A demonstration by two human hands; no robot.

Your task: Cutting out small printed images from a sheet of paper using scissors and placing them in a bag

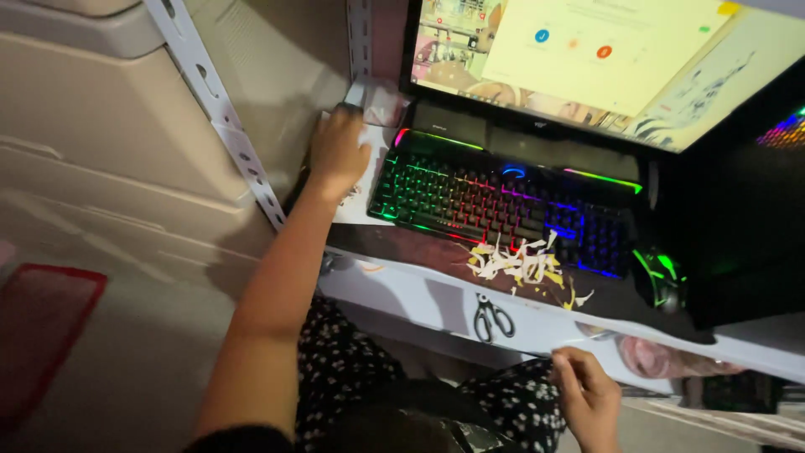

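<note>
Hands at tabletop edges
Left hand (pixel 337 151) lies spread at the far-left corner; right hand (pixel 585 394) pinches the white tabletop's (pixel 436 294) front edge; steel scissors (pixel 492 319) could be knocked off.

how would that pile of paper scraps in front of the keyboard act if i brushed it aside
The paper scraps look like thin, curled slivers, so probably very light and floppy. They lie loose near the desk edge, so a push would likely scatter them, some falling off, rather than move them together.

bare forearms, dark white-dotted garment (pixel 352 369)
</note>
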